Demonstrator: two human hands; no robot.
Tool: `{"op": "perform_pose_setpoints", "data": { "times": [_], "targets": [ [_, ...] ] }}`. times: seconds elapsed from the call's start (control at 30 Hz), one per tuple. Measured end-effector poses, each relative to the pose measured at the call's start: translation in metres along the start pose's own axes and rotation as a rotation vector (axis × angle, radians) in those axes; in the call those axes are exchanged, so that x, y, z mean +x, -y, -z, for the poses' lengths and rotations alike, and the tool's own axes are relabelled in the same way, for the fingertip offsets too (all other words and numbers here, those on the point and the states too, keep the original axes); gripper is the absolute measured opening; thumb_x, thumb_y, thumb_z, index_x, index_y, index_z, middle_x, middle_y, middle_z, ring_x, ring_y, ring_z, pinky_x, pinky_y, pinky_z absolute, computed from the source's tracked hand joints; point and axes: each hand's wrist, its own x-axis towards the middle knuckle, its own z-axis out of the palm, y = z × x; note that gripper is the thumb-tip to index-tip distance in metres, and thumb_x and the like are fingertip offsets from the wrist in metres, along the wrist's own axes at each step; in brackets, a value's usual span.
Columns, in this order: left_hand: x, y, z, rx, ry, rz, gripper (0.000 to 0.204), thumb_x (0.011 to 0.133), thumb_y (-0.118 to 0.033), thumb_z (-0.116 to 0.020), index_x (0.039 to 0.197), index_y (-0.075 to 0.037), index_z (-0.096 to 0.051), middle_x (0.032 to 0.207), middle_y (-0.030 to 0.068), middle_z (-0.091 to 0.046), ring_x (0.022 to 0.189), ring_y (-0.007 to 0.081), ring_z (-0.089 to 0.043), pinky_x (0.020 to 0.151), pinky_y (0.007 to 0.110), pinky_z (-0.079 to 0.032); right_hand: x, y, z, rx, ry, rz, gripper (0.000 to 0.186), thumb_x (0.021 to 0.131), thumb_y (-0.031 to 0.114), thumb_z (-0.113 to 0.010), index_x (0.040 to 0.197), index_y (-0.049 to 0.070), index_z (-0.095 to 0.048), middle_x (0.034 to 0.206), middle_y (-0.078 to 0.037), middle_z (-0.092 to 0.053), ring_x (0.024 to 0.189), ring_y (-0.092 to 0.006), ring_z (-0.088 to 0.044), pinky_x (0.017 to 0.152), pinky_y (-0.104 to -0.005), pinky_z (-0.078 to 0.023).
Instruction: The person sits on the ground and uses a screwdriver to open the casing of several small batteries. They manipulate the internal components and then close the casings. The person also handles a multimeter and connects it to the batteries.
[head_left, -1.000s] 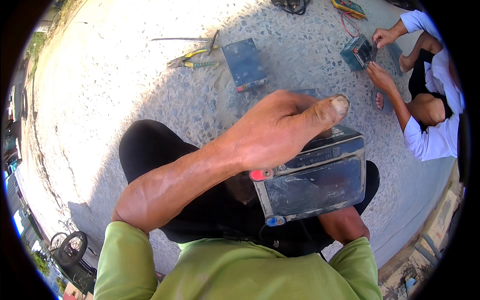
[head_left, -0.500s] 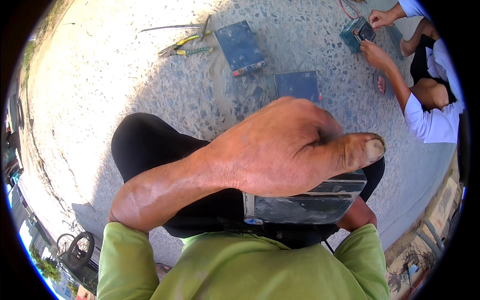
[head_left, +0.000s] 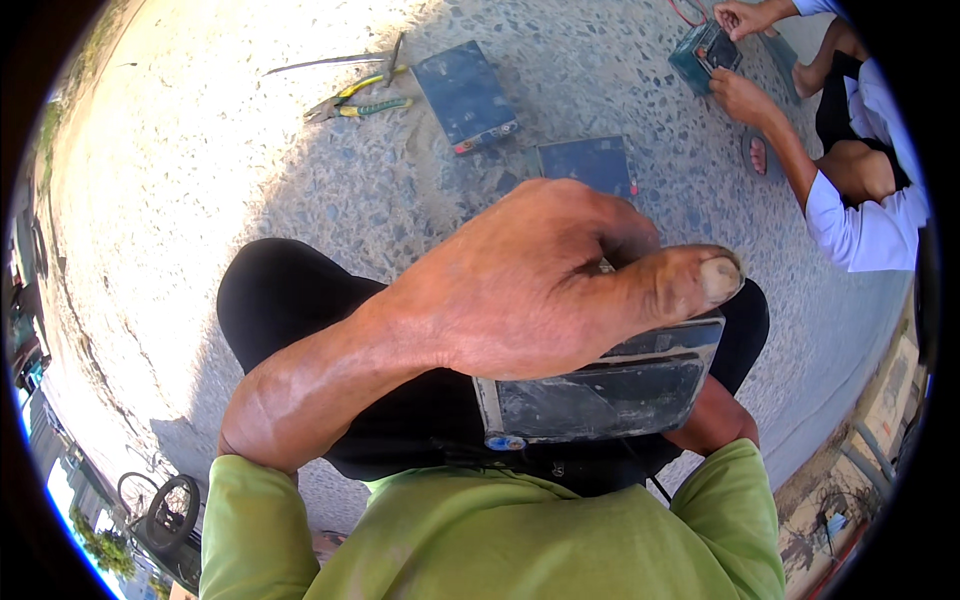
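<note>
My left hand (head_left: 540, 280) is closed above a dusty dark battery (head_left: 590, 400) with a blue terminal near my lap; its fingertips and whatever they grip are hidden, and its thumb reaches over the battery's upper side. My right forearm (head_left: 720, 420) runs behind the battery, which hides my right hand. Beyond my knees, two more dark batteries (head_left: 462, 90) (head_left: 581, 162) lie on the speckled ground, beside yellow-and-green pliers (head_left: 360, 106) and a long thin metal tool (head_left: 330, 62).
A co-worker (head_left: 855, 200) in a white top sits at the right, both hands on another battery (head_left: 700, 55) with a red cable near it. Bicycle wheels (head_left: 170, 510) stand at lower left, and pipes (head_left: 865, 460) lie by a ledge at lower right.
My left hand has swung over the battery, covering more of it and its red terminal, and the battery sits lower. The ground batteries appear higher in view, the middle one more exposed.
</note>
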Motion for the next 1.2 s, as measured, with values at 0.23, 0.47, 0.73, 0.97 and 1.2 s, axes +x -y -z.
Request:
{"op": "perform_pose_setpoints", "data": {
  "times": [0.23,0.47,0.73,0.97,1.2],
  "targets": [
    [0.001,0.001,0.000,0.014,-0.008,0.023,0.056,0.092,-0.055,-0.056,0.085,0.000,-0.064,0.069,0.0039,-0.053,0.064,0.0134,-0.049,0.055,0.031,-0.041,0.000,0.000,0.000,0.012,0.009,-0.004,0.038,0.099,0.025,-0.050,0.127,-0.001,-0.051,0.114,-0.016,-0.060,0.096,-0.0200,-0.065,0.077,-0.0305,-0.059],
    [0.003,0.004,-0.001,0.026,-0.014,-0.041,0.057,0.091,-0.055,-0.057,0.087,0.001,-0.065,0.070,0.0049,-0.054,0.066,0.0139,-0.051,0.057,0.030,-0.040,-0.004,0.006,0.000,0.018,0.024,0.016,0.037,0.099,0.025,-0.050,0.127,-0.001,-0.052,0.113,-0.016,-0.061,0.095,-0.0197,-0.065,0.076,-0.0304,-0.059],
    [0.001,0.001,-0.001,-0.029,0.004,-0.040,0.054,0.093,-0.050,-0.056,0.095,0.003,-0.065,0.076,0.0073,-0.057,0.069,0.0146,-0.052,0.059,0.030,-0.041,-0.015,0.030,-0.008,0.049,0.068,0.086,0.037,0.099,0.025,-0.051,0.126,-0.001,-0.052,0.112,-0.016,-0.061,0.094,-0.0195,-0.066,0.076,-0.0302,-0.059],
    [0.004,0.003,0.003,0.069,0.016,-0.047,0.057,0.093,-0.052,-0.056,0.096,0.004,-0.065,0.085,0.0112,-0.062,0.074,0.0170,-0.057,0.065,0.030,-0.045,-0.002,-0.009,0.009,0.069,0.005,-0.071,0.037,0.099,0.025,-0.051,0.126,-0.001,-0.053,0.111,-0.015,-0.062,0.093,-0.0193,-0.066,0.075,-0.0301,-0.059],
    [0.004,0.007,0.006,0.069,0.016,-0.057,0.057,0.093,-0.052,-0.056,0.095,0.004,-0.065,0.087,0.0119,-0.062,0.079,0.0186,-0.058,0.069,0.032,-0.046,0.006,-0.036,0.019,0.085,-0.032,-0.176,0.037,0.099,0.025,-0.051,0.125,-0.001,-0.053,0.111,-0.015,-0.062,0.092,-0.0190,-0.066,0.075,-0.0300,-0.059]
  ]
}}
